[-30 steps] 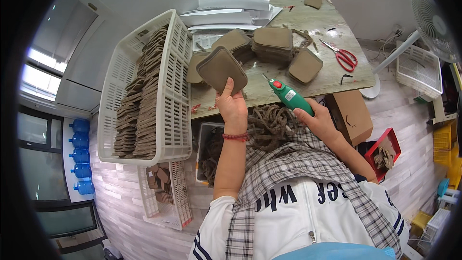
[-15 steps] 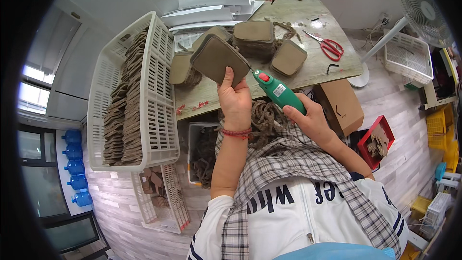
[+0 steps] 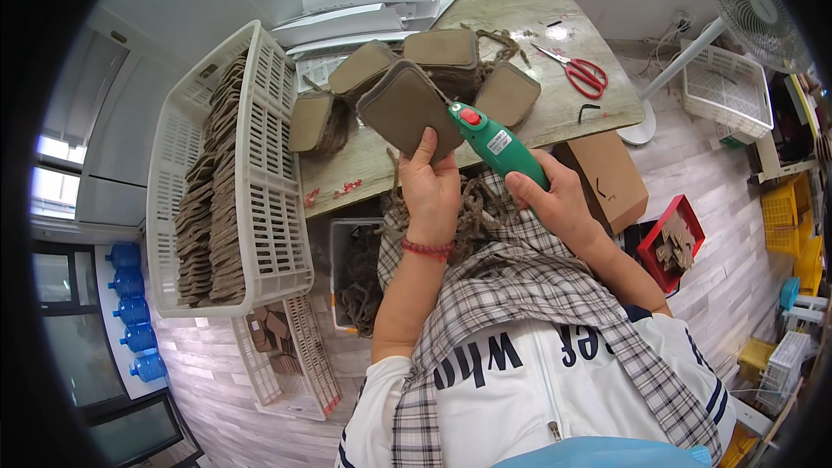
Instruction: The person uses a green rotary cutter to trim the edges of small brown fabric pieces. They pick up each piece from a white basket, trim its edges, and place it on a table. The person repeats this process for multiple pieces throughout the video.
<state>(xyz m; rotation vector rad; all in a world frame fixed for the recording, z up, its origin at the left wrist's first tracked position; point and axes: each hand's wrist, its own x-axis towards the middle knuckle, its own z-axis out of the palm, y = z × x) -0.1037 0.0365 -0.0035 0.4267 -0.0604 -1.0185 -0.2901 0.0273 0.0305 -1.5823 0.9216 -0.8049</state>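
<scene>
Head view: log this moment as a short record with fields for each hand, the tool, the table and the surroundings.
left hand: holds a flat brown rounded-square fibre pad up by its lower edge
right hand: grips a green handheld power tool with a red button
tool tip: at the pad's right edge
table: stacks of similar brown pads, red-handled scissors, white sheets
left of table: white slotted plastic crate filled with rows of brown pieces
right: white standing fan, cardboard box
</scene>
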